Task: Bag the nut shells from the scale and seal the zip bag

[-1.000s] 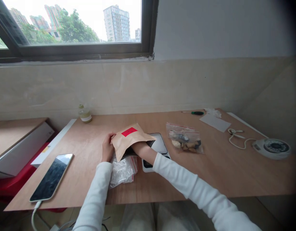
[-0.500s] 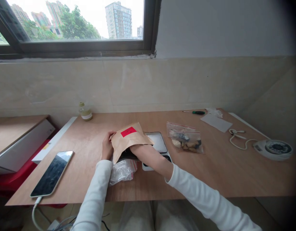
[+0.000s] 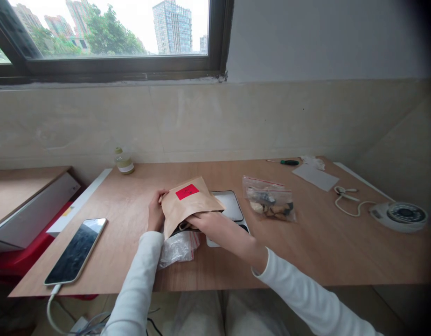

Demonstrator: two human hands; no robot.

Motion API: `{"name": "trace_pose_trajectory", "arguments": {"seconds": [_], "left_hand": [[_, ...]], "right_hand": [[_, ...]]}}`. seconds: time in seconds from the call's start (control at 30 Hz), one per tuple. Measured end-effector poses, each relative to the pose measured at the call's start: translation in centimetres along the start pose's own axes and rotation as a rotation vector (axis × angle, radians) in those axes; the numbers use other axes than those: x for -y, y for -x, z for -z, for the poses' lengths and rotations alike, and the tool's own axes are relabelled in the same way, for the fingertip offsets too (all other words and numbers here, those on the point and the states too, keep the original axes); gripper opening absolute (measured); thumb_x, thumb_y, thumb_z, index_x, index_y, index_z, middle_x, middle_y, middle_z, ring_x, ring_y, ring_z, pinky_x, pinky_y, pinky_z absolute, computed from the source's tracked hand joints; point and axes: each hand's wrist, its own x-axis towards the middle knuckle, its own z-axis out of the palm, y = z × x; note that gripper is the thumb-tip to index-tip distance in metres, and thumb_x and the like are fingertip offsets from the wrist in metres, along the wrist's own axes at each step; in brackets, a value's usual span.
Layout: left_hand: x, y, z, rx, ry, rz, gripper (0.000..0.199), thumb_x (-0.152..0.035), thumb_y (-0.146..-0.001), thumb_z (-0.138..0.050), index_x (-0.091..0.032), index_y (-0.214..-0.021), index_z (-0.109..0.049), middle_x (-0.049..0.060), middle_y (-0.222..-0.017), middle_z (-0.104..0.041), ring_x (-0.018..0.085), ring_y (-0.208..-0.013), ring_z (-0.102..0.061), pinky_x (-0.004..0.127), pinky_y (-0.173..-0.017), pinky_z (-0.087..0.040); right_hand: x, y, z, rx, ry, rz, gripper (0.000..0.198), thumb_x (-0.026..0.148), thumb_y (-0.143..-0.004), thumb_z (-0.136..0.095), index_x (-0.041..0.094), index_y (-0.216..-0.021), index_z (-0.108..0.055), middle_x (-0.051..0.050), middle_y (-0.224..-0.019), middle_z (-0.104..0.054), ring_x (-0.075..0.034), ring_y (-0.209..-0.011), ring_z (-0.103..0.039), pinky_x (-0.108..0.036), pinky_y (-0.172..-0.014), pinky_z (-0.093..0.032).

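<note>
A brown kraft paper bag [image 3: 187, 205] with a red label lies tilted at the middle of the table, its mouth toward me. My left hand [image 3: 156, 210] grips its left side, fingers closed on the paper. Into the mouth reaches my right hand [image 3: 210, 224]; its fingers are hidden inside, so what they hold does not show. Dark and pale contents peek out at the opening. Beneath the bag's near edge are clear zip bags [image 3: 178, 249]. A white digital scale [image 3: 231, 207] with a metal plate is partly covered by the bag and my right arm.
Right of the scale lies a clear zip bag of dried pieces [image 3: 271, 200]. A phone [image 3: 75, 252] on a cable is at left, a small bottle [image 3: 124, 162] at the back. Further right are a screwdriver [image 3: 288, 162], white paper [image 3: 315, 177] and a dome camera [image 3: 399, 217].
My right hand has drawn partway back out of the bag, toward me and right. Some contents now show at the mouth. My left hand keeps its hold.
</note>
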Motion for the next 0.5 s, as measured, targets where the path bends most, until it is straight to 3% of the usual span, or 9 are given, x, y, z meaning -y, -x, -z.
{"name": "trace_pose_trajectory", "arguments": {"seconds": [0.1, 0.3, 0.4, 0.5], "left_hand": [[0.0, 0.0, 0.1, 0.007, -0.007, 0.001, 0.035, -0.031, -0.068, -0.062, -0.019, -0.101, -0.059, 0.005, -0.099, -0.068, 0.023, -0.096, -0.062, 0.035, -0.085, -0.048], [0.5, -0.2, 0.3, 0.018, -0.038, 0.002, 0.034, -0.031, -0.070, -0.063, -0.019, -0.101, -0.063, 0.005, -0.100, -0.069, 0.024, -0.098, -0.062, 0.036, -0.090, -0.047], [0.7, -0.2, 0.2, -0.006, -0.036, 0.023, 0.031, -0.031, -0.073, -0.059, -0.018, -0.101, -0.063, 0.005, -0.100, -0.069, 0.023, -0.097, -0.063, 0.035, -0.089, -0.048], [0.7, -0.2, 0.0, -0.019, -0.025, 0.036, 0.034, -0.030, -0.072, -0.060, -0.018, -0.104, -0.063, 0.005, -0.100, -0.069, 0.023, -0.095, -0.063, 0.035, -0.087, -0.049]], "right_hand": [[-0.3, 0.9, 1.2, -0.042, -0.131, -0.016, 0.047, -0.002, -0.090, -0.041, 0.017, -0.132, -0.048, -0.010, -0.131, -0.060, -0.020, -0.122, -0.057, -0.039, -0.104, -0.048], [-2.1, 3.3, 3.5, -0.340, -0.506, -0.113, 0.048, 0.011, -0.094, -0.044, 0.026, -0.140, -0.039, -0.006, -0.138, -0.054, -0.015, -0.128, -0.051, -0.033, -0.107, -0.044], [-4.6, 4.9, 2.9, -0.460, -0.501, -0.285, 0.044, 0.020, -0.096, -0.046, 0.026, -0.139, -0.041, -0.009, -0.139, -0.053, -0.019, -0.128, -0.051, -0.038, -0.107, -0.043], [-7.6, 6.2, 0.6, -0.417, -0.411, -0.417, 0.049, 0.017, -0.093, -0.046, 0.026, -0.141, -0.039, -0.011, -0.137, -0.054, -0.022, -0.128, -0.051, -0.046, -0.107, -0.041]]}}
